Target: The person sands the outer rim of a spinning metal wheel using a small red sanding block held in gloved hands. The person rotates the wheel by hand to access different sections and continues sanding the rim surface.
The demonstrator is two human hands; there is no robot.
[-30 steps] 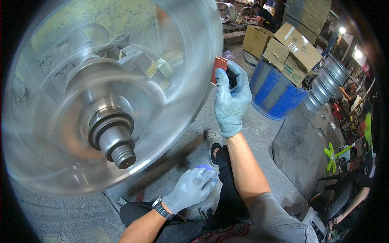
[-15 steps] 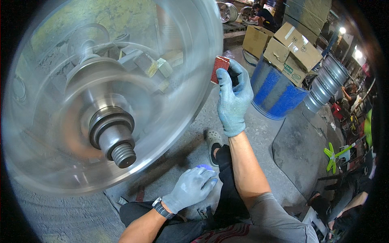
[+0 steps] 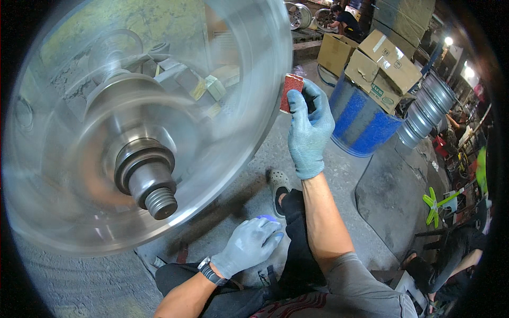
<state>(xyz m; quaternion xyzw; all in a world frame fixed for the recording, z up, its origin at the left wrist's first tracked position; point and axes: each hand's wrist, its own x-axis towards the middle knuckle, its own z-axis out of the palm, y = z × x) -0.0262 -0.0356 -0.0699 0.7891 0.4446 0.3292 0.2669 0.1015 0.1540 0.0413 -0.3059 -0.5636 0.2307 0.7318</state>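
Observation:
A large metal wheel rim fills the left side, its spokes blurred as it spins around a threaded spindle. My right hand, in a blue-grey knit glove, is raised beside its right edge. It pinches a small red piece of sandpaper between thumb and fingers, a little apart from the rim. Lower down, my gloved left hand rests by my leg with its fingers curled. A purple-blue thing peeks out past those fingers, mostly hidden, so its kind cannot be told.
Behind my right hand stands a blue drum with cardboard boxes on it. Stacked metal rims lean beside it. A dark mat covers floor at the right. One person crouches far back; another sits at the lower right.
My right hand has shifted slightly right with the sandpaper, drawing it away from the wheel's edge. The wheel keeps spinning. My left hand stays in place.

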